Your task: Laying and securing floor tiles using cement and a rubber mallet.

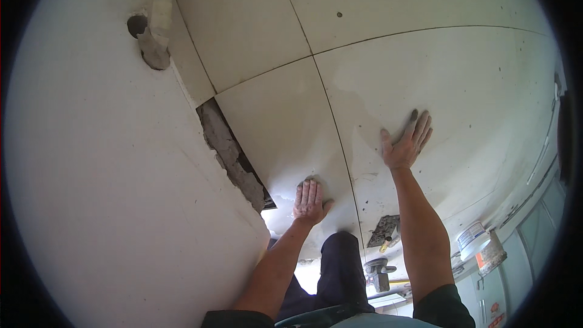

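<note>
We've got two bare hands, both flat on the floor. Four big pale tiles (243,21) meet at one crossing (313,55), 12 o'clock. Left hand (311,201), between 5 and 6 o'clock: palm down on the near-left tile (270,127), four fingers close together, thumb out to the side. Right hand (408,141), 3 o'clock: palm down on the near-right tile (473,109), fingers slightly spread, thumb wide, one fingertip dark. One white wall (103,164) fills 9 o'clock; between it and the near-left tile we see one gap (228,146) with rough grey mortar. One wrapped pipe (161,6) between 10 and 11, beside one dark hole (137,25). One dark speckled patch (382,231) between 4 and 5, kind unclear to us, one yellowish handle (385,244) at its edge. One grey tool (379,276) at 5. Two buckets at 4: one white bucket (473,241), one grimy bucket (492,254) just beside it. One bent knee (340,255), dark trousers, just past 5.
</note>
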Motion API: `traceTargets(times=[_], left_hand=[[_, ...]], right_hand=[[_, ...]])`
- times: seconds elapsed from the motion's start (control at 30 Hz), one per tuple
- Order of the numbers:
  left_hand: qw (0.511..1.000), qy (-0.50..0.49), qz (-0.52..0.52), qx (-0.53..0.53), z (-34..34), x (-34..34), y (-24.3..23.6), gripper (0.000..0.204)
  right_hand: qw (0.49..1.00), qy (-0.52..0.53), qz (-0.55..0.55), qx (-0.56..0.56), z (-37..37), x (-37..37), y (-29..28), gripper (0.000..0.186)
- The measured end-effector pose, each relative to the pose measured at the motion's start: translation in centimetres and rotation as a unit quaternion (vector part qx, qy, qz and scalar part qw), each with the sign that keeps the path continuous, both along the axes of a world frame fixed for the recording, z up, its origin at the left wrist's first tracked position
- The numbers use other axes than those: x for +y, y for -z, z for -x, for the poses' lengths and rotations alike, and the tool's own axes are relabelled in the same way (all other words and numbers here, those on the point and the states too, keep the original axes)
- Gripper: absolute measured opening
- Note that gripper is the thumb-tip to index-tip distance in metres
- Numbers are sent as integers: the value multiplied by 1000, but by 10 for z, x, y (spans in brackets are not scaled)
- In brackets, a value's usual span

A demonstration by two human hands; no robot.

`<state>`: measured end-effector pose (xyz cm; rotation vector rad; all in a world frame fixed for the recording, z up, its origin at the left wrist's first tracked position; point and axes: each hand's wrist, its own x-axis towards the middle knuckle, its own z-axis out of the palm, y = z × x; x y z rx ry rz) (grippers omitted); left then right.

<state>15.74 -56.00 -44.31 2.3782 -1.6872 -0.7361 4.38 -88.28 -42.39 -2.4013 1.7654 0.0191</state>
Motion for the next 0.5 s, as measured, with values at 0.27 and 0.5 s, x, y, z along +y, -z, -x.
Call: traceTargets(times=[0.27,0.5], left_hand=[[999,-20,30,2,-3,-12,-10,70],[999,-13,37,15,-7,-6,-7,74]], right_hand=[[1000,-19,18,4,2,-2,2,105],[1000,-19,2,9,-3,2,5,105]])
